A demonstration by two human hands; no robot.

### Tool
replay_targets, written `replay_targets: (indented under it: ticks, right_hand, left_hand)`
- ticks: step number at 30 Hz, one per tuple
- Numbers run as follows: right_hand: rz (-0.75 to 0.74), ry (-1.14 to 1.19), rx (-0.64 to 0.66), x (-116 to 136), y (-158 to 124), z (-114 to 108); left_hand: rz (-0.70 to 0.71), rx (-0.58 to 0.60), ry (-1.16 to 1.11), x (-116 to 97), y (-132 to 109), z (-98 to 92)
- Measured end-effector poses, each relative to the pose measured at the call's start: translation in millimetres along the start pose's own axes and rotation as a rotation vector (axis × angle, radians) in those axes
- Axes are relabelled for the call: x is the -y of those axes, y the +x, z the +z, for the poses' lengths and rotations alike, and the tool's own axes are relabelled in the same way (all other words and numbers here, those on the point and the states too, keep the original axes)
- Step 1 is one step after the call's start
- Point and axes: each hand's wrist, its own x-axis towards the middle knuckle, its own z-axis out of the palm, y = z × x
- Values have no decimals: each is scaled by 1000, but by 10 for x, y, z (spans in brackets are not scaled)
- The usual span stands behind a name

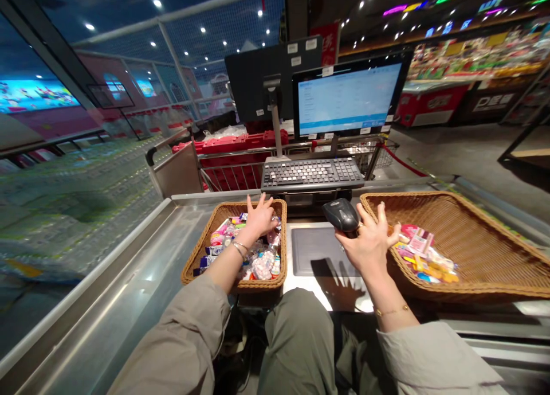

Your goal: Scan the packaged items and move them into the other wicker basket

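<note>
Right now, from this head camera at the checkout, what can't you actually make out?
Head view throughout.
1. Left hand in the left basket: its back hides whether the fingers grip a packet.
2. Scanner: right hand covers its lower end; contact unclear.
3. Monitor text: too small, washed out.
4. Packets in the right basket: labels too small to read.

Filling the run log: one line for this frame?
left hand on packets in left basket | right hand open at scanner
</note>
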Motion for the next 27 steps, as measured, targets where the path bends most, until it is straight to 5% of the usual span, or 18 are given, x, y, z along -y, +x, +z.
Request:
replay_targets:
  ticks: [7,12,17,27]
  right_hand:
    - [3,13,-5,36,-11,-8]
    - [6,17,8,51,-22,19]
    - [-2,14,3,56,-31,33]
    - [-17,0,-10,31,-6,-10]
  left_hand:
    - [-200,47,-234,525,-213,-28]
    - [-214,94,-132,741,-393,104]
    - [-196,87,-42,706,-455,137]
    - [-181,-188,-23,445,-406,-27]
